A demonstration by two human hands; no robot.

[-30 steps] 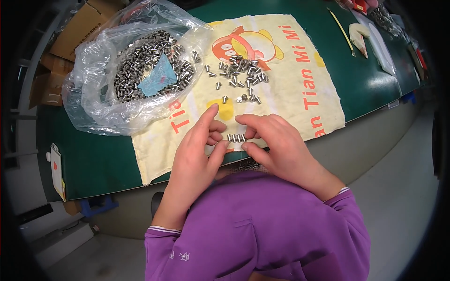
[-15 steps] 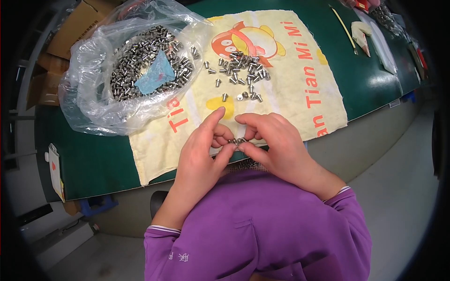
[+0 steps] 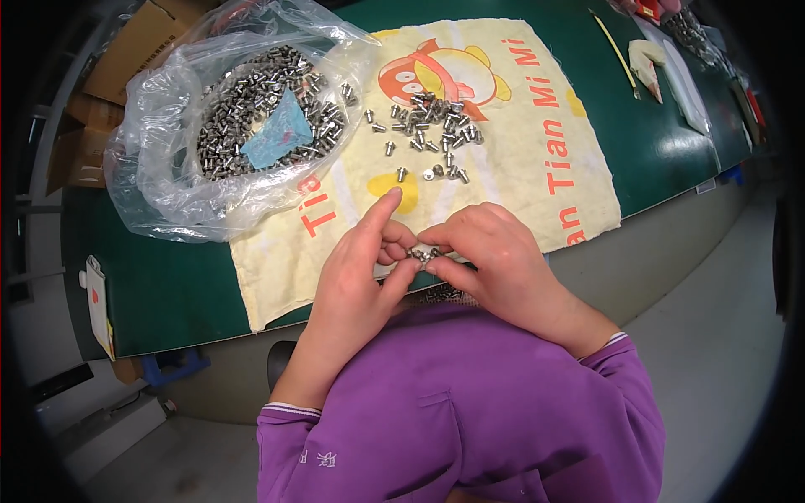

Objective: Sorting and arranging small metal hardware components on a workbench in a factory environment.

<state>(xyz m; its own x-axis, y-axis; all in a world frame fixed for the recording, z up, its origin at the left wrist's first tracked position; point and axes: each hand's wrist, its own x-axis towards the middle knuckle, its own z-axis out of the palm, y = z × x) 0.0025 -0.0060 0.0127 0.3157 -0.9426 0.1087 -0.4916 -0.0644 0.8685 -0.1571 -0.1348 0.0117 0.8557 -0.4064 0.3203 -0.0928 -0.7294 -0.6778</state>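
Note:
Several small metal screws (image 3: 425, 253) are pinched between the fingertips of both hands, just above the near edge of the cloth. My left hand (image 3: 359, 267) is closed on them with its index finger raised. From the other side, my right hand (image 3: 493, 251) grips them between thumb and curled fingers. Parts of the screws are hidden by the fingertips. Beyond my hands, a loose pile of screws (image 3: 432, 120) lies on the yellow printed cloth (image 3: 511, 189), with a few scattered nearer to me.
A clear plastic bag (image 3: 155, 189) full of screws, with a blue scrap (image 3: 281, 134) on top, sits at the left on the green table (image 3: 168, 293). Cardboard boxes (image 3: 134, 54) stand behind it. Another container of small metal parts (image 3: 449, 293) shows below my hands. A person's hand (image 3: 667, 7) appears at the far right.
My right fingers have shifted slightly on the screws, and more of the screws shows between my fingertips. The pile and the bag have not moved.

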